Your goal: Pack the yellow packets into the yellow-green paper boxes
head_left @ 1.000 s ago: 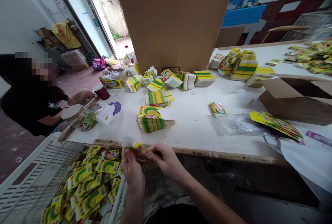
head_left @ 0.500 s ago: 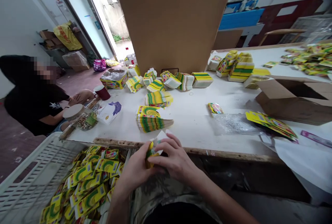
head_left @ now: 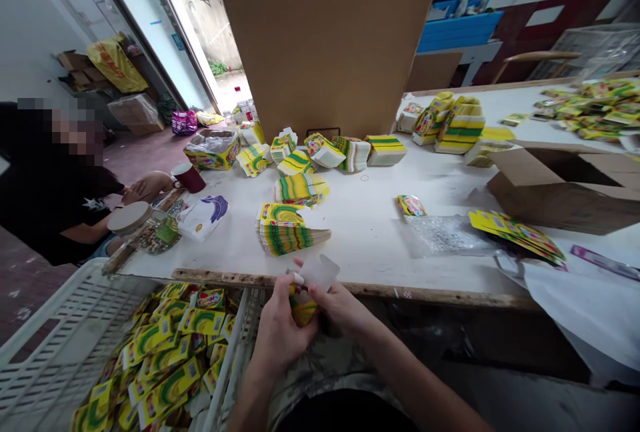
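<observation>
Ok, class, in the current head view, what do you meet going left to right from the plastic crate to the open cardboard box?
White plastic crate → left hand → right hand → small carton → open cardboard box. The held carton overlaps both hands, so it is left out.

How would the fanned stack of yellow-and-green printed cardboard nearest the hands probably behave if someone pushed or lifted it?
That fanned stack of yellow-and-green printed cardboard would probably slide apart, since its layers lie splayed without a visible band. Each piece is likely light and bendable, judging by its thin edges. Rolling seems unlikely, given the flat faces.
</observation>
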`<action>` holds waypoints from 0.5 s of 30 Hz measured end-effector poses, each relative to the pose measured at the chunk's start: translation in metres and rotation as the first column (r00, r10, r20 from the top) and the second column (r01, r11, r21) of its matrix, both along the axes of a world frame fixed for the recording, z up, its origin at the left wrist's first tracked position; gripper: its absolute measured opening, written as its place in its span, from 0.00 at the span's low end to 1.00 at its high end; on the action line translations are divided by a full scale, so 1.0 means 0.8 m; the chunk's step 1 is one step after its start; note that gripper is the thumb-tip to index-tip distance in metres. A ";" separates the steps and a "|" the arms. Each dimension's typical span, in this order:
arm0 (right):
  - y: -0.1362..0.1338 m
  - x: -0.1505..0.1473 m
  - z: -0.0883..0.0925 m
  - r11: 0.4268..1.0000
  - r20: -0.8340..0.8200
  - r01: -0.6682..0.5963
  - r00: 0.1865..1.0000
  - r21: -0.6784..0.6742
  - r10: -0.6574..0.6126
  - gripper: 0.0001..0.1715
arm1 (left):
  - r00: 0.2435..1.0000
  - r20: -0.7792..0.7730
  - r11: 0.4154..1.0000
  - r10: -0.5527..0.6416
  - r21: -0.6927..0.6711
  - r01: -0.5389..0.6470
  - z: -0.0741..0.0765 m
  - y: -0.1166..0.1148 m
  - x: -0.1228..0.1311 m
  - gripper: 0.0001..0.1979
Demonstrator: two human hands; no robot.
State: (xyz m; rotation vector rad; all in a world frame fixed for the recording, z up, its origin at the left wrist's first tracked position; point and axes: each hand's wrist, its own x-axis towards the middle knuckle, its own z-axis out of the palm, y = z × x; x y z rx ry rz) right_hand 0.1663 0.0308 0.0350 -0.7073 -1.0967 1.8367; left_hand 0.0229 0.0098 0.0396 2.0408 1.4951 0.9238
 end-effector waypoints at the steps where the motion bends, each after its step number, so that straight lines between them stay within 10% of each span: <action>1: -0.002 0.001 0.000 0.992 0.092 0.029 0.995 0.124 -0.041 0.43 | 1.000 0.007 0.999 0.000 -0.046 0.000 -0.003 0.002 -0.001 0.25; 6: -0.007 0.004 -0.007 0.812 0.400 -0.023 0.878 0.584 -0.263 0.31 | 1.000 0.019 0.999 0.018 0.030 -0.019 -0.031 0.009 -0.002 0.34; 10: 0.002 0.015 -0.016 0.768 0.422 0.121 0.776 0.629 -0.469 0.30 | 0.994 -0.046 0.995 0.098 -0.008 -0.099 -0.030 0.008 -0.010 0.29; 15: 0.008 0.034 -0.015 0.748 0.519 -0.103 0.781 0.656 -0.348 0.28 | 0.995 0.004 0.987 0.103 -0.124 -0.102 -0.001 0.006 -0.025 0.27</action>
